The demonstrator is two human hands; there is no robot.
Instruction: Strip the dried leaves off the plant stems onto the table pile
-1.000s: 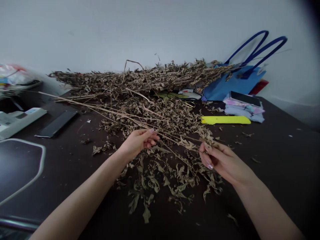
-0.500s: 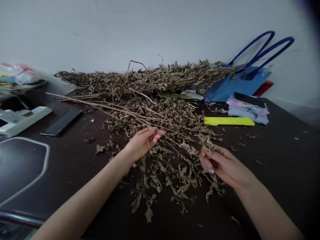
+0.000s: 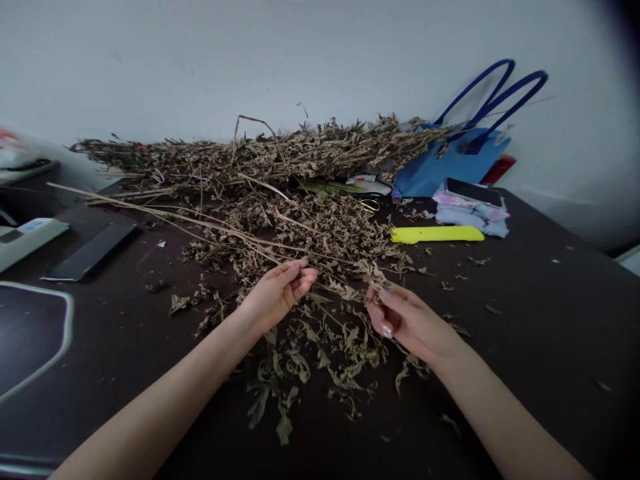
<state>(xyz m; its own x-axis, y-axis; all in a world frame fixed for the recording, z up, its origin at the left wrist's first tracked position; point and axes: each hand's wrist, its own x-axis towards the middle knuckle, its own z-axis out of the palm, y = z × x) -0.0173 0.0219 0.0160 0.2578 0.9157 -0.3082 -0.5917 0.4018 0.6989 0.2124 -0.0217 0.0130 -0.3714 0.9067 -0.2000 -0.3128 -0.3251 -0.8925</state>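
Observation:
My left hand (image 3: 280, 292) is closed in a pinch around thin dried plant stems (image 3: 200, 225), whose long bare ends reach up to the left. To its right, my right hand (image 3: 407, 317) has its fingers closed on dried leaves (image 3: 373, 275) along the same stems. Beneath and behind both hands spreads a heap of crumpled dried leaves (image 3: 320, 230). Larger greenish leaves (image 3: 285, 380) lie on the dark table in front of the hands. The exact fingertip contact is partly hidden by leaves.
A long bundle of dried plants (image 3: 260, 153) lies along the wall. At right are a blue bag (image 3: 425, 170), a phone (image 3: 473, 191) on folded cloth (image 3: 470, 217), and a yellow strip (image 3: 437, 234). Scissors (image 3: 370, 205) lie behind the heap; a dark flat object (image 3: 93, 252) is at left.
My right hand has moved left, nearer to my left hand, still gripping the leaves. My left hand keeps its pinch on the stems. The whole view has shifted, with surroundings appearing farther left.

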